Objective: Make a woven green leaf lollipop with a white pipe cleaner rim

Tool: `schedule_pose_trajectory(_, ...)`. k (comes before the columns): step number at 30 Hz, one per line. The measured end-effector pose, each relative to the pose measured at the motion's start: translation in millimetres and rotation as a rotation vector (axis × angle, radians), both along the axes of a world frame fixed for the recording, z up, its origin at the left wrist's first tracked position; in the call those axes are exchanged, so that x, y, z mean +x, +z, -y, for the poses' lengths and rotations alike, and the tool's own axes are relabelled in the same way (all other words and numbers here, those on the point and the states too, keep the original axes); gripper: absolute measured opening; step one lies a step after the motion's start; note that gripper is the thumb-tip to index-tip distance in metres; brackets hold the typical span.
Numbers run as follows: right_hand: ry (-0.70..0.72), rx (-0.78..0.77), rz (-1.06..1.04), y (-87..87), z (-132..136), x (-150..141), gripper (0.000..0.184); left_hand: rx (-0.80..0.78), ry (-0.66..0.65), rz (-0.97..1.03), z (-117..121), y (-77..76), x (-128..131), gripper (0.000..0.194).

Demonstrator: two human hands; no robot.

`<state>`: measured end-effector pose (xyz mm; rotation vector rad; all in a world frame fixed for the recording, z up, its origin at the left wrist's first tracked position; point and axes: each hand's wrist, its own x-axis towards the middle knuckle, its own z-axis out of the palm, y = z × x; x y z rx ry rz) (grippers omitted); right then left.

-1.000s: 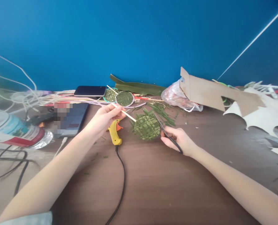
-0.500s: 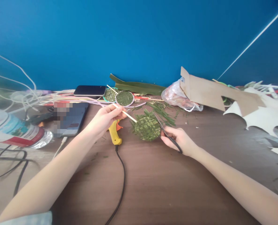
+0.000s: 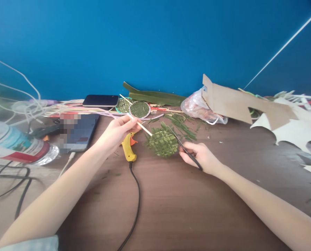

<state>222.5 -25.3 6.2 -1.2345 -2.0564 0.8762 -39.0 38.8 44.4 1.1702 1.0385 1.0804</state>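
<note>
- Head view: the left hand (image 3: 121, 128) was found with thumb and fingertips pinched on a pale stick (image 3: 145, 130).
- The stick slanted down to the upper left edge of a woven green disc (image 3: 163, 142), which had ragged leaf ends at its top and left side.
- The disc was located between the two hands, above the brown table (image 3: 171, 209) or on it; contact could not be determined.
- The right hand (image 3: 201, 157) was closed around black scissors (image 3: 185, 150), whose blades lay at the disc's right edge. Blade opening could not be determined.
- A yellow glue gun (image 3: 129, 150) lay just beside the left hand, its black cord (image 3: 138, 198) running toward the near edge.
- Cut leaf strips (image 3: 183, 126) were noted behind the disc.
- Farther back were a purple-rimmed woven round (image 3: 139, 109), a long green leaf (image 3: 155, 97) and a clear plastic bag (image 3: 197, 106) beside cut cardboard (image 3: 228, 99).
</note>
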Motion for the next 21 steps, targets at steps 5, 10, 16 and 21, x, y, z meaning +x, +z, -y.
schedule_pose_trajectory(5,0.008,-0.028,-0.014,-1.6,0.3,1.3,0.014,0.030,0.006,-0.022,0.5,0.4,0.8,0.025)
schedule_pose_trajectory(10,0.047,-0.076,-0.020,1.0,0.7,0.3,0.015,0.033,-0.015,-0.064,4.0,3.4,3.3,0.023)
schedule_pose_trajectory(16,0.066,-0.051,0.021,-2.8,2.0,2.5,0.016,0.026,-0.021,-0.074,6.6,3.6,3.9,0.021)
schedule_pose_trajectory(21,0.062,-0.033,0.041,-6.7,2.5,3.9,0.015,0.015,-0.015,-0.079,5.9,1.4,2.3,0.020)
